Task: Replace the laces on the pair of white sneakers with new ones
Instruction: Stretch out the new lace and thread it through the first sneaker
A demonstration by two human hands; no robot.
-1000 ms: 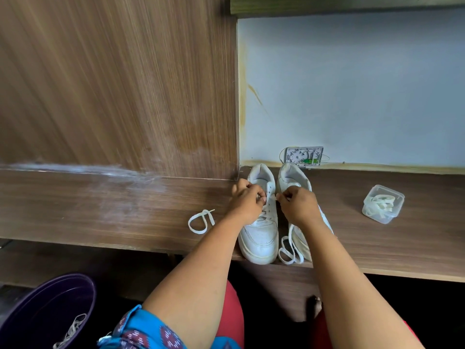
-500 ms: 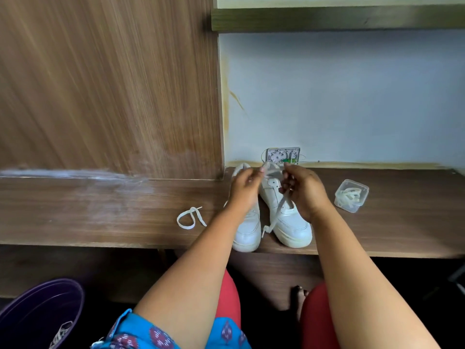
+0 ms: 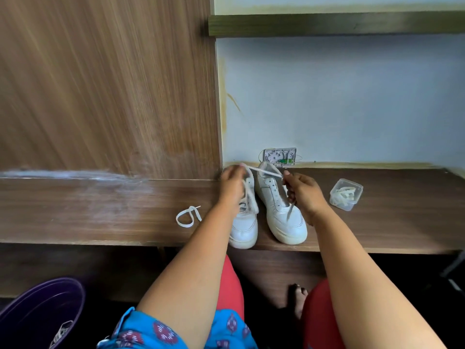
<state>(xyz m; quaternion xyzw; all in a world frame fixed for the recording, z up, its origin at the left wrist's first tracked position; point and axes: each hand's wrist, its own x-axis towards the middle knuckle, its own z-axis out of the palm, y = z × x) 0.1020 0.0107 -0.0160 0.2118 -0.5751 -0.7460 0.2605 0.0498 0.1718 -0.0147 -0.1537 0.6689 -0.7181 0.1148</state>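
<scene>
lace: white lace [image 3: 264, 171] stretched between the two hands, running across the collars of both sneakers at the far end; one end trails down past the right hand toward the toe of the right sneaker
sneakers: left sneaker [image 3: 245, 222] and right sneaker [image 3: 281, 210] side by side on the shelf [image 3: 100, 210], toes toward the person, long axes running away from the person; right sneaker's eyelets look bare, left one still carries lacing
left hand: left hand [image 3: 232, 185] over the left sneaker's collar, fingers curled, pinching the lace's left end
right hand: right hand [image 3: 303, 192] just right of the right sneaker, fingers curled round the lace; nearer the bare eyelets
judgement: the lace probably gets pulled free or threaded next; which, I cannot tell
spare: loose lace [image 3: 188, 216] lies left of the sneakers; box [image 3: 346, 194] of laces lies to the right, well apart
</scene>
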